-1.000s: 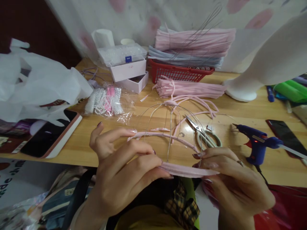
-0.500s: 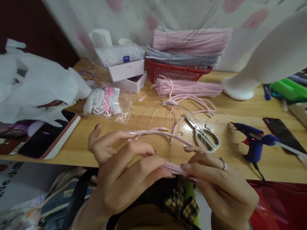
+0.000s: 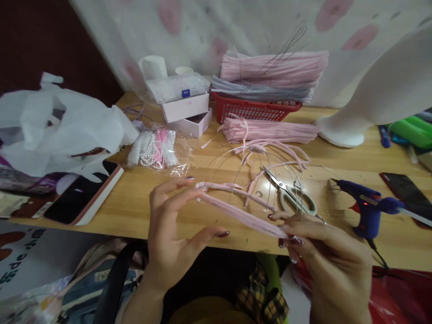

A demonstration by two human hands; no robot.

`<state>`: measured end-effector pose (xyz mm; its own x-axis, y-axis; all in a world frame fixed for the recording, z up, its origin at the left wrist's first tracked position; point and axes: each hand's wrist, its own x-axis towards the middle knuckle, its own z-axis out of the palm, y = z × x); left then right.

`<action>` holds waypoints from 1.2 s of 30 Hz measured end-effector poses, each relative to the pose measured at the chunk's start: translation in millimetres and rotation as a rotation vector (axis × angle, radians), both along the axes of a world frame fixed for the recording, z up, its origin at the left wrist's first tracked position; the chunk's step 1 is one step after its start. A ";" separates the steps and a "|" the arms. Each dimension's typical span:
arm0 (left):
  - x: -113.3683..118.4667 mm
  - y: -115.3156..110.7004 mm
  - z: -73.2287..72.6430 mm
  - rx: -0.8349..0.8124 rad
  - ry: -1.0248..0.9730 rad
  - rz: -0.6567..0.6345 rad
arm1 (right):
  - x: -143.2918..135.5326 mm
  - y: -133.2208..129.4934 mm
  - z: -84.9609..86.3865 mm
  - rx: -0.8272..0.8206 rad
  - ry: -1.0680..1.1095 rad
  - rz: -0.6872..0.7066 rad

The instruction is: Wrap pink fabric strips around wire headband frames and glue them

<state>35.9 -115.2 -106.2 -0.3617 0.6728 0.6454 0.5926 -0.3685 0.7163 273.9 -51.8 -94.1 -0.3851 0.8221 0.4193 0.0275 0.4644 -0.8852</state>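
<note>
A dome-shaped wire frame (image 3: 240, 158) of thin silver wires is held above the table edge, its lower ring wrapped in soft pink strip (image 3: 245, 218). My right hand (image 3: 332, 254) pinches the near right side of this ring between thumb and fingers. My left hand (image 3: 177, 225) has its fingers spread and its thumb apart. Its fingertips rest against the ring's left end. Behind the wires lie scissors (image 3: 299, 201) with pale green handles and several loose pink strips (image 3: 286, 150).
A blue glue gun (image 3: 366, 204) with a red light stands at right, beside a dark phone (image 3: 407, 193). Pink bundles (image 3: 273, 130) lie before a red basket (image 3: 256, 108). A bag of beads (image 3: 157, 148), white boxes (image 3: 187, 105) and another phone (image 3: 83, 198) are at left.
My left hand has let go of the near side of the pink ring and moved to its left end, fingers spreading. My right hand still pinches the ring. The view has shifted slightly.
</note>
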 end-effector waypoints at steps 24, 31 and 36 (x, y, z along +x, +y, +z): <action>-2.0 35.0 3.8 0.054 -0.205 -0.276 | 8.2 23.1 -4.6 -0.002 0.101 0.046; 2.5 12.1 24.1 0.072 0.110 0.008 | -9.6 19.3 12.9 0.161 0.003 -0.021; 5.9 10.1 32.0 0.042 0.436 -0.047 | -16.9 16.1 25.6 0.310 -0.236 -0.017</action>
